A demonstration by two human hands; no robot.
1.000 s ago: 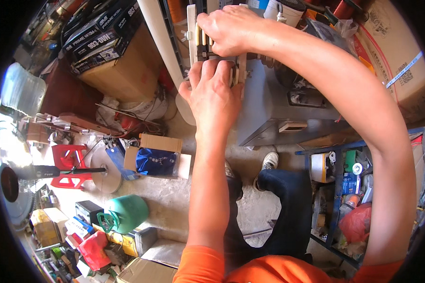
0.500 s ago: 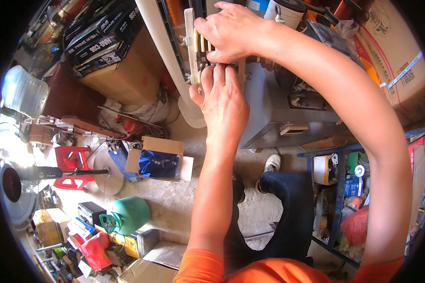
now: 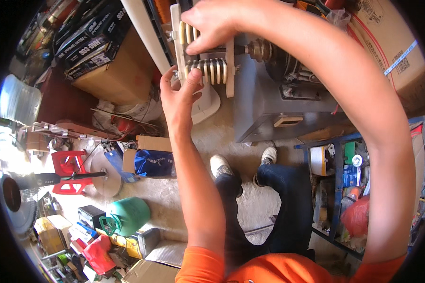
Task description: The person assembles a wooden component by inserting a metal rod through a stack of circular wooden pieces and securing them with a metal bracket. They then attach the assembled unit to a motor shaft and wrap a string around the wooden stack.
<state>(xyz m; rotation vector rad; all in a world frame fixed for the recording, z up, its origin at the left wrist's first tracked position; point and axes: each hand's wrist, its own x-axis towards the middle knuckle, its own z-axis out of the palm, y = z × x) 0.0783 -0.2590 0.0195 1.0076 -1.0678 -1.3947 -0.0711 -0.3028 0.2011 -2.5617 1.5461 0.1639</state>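
A coil winding former (image 3: 231, 66) is mounted on the shaft of a grey bench machine (image 3: 269, 101). It has two pale end plates and rows of cream-coloured grooved blocks between them. My right hand (image 3: 212, 21) lies across its upper part, fingers at the left plate and thumb bent in against the blocks. At the lower end of the left plate is my left hand (image 3: 180, 101), thumb and fingers spread on either side of it. Its fingertips are partly hidden. Small wing nuts (image 3: 170, 35) stick out from the left plate's outer side.
Left of the former rises a white post (image 3: 148, 33) on a rounded base. Stacked boxes (image 3: 99, 47) stand at the far left. On the floor are an open carton (image 3: 155, 143), a green gas cylinder (image 3: 130, 214) and a red stool (image 3: 66, 165). A blue-framed shelf (image 3: 337, 198) is at right.
My left hand has moved down and left off the lower blocks and has opened out, uncovering them. My right hand has shifted slightly left and up in view, along with the former.
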